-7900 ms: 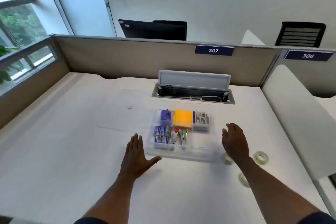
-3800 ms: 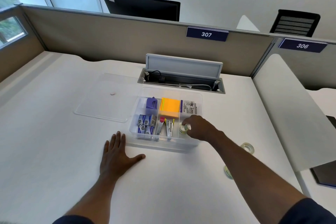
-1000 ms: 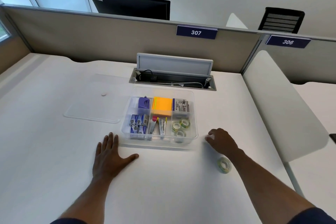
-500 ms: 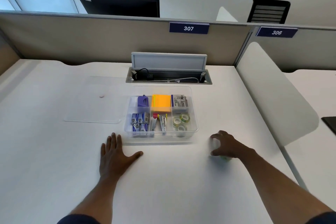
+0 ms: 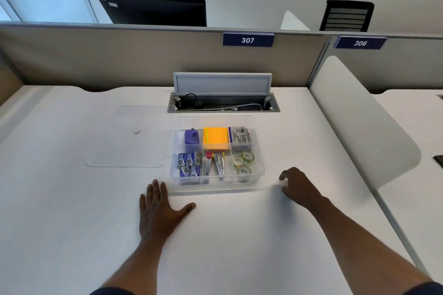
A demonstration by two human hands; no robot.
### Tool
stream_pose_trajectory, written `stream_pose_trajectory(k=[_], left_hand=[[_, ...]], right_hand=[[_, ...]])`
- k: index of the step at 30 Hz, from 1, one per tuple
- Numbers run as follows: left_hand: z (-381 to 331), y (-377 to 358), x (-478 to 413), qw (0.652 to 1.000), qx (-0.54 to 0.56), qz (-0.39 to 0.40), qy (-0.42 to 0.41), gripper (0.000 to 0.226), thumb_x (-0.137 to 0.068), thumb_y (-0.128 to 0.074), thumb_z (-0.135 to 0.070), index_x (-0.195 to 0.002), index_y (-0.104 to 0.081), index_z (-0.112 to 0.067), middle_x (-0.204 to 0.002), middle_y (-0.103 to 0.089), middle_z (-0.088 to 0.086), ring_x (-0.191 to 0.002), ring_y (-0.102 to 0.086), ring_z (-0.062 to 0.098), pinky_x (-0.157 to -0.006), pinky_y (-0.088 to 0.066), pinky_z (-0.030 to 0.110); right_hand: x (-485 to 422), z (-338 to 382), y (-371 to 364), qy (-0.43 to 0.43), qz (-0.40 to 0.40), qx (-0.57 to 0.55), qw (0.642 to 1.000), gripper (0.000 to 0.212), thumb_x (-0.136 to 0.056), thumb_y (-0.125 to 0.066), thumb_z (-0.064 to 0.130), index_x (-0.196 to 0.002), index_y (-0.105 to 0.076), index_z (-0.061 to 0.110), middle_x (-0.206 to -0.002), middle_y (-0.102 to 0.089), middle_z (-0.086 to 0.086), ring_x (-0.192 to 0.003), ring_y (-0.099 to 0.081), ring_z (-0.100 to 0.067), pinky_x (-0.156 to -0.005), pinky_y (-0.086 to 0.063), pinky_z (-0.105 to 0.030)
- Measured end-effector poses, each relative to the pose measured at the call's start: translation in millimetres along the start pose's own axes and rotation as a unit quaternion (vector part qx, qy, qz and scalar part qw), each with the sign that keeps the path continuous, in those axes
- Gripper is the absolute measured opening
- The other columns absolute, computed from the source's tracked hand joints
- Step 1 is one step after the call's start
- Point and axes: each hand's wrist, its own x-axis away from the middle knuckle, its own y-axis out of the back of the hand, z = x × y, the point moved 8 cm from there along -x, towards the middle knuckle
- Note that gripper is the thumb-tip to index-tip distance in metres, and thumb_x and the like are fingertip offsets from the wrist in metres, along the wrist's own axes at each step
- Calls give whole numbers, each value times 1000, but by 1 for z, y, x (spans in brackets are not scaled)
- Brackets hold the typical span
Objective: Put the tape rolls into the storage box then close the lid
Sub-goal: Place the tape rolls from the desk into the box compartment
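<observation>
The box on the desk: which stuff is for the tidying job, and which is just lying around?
For the job:
tape rolls
box
lid
right hand, curled, contents hidden

Just there:
sticky notes
staple boxes
cable tray
monitor
left hand, flat on the desk

I see the white desk (image 5: 72,235) carrying the clear storage box (image 5: 260,170), its lid (image 5: 127,151) alongside, my left hand (image 5: 160,213) flat.

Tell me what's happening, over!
Left hand flat on desk. Right hand curled beside storage box, contents unclear. Three tape rolls inside. Lid off.
</observation>
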Motion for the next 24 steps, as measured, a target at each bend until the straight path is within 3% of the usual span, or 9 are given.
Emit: stream_pose_trajectory(k=[4, 7, 14, 24], left_hand=[[0, 1, 0, 1000, 3, 1, -1, 129, -58, -18, -100, -152, -12, -12, -163, -5, 9, -150, -2, 24, -122, -6, 44], [-1, 2, 0, 1000, 5, 5, -3, 129, -59, -17, -100, -153, -11, -12, -163, -4, 9, -150, 0, 24, -122, -5, 45], [-1, 4, 1, 1000, 8, 4, -6, 128, -60, -22, -98, -152, -13, -10, -163, -6, 10, -150, -1, 24, -122, -5, 45], [-2, 4, 0, 1000, 3, 4, -6, 127, -61, -21, -98, -153, -10, -11, -163, -3, 10, -150, 2, 24, -122, -4, 45]], right_hand=[[-15, 41, 36, 36, -126, -55, 990, 24, -74, -61, -5, -97, -66, -4, -101, -62, -23, -96, -61, -36, -90, -48, -39], [-27, 66, 54, 38, -168, -78, 982, 25, -74, -63, -2, -99, -65, -3, -105, -62, -22, -98, -60, -35, -90, -48, -39], [-47, 111, 33, 79, -79, -62, 992, 25, -77, -65, 9, -101, -65, 2, -105, -62, -19, -101, -57, -31, -91, -44, -35], [-58, 112, 1, 61, 17, -33, 997, 29, -79, -64, 16, -105, -65, 5, -113, -61, -17, -106, -57, -31, -91, -45, -34]])
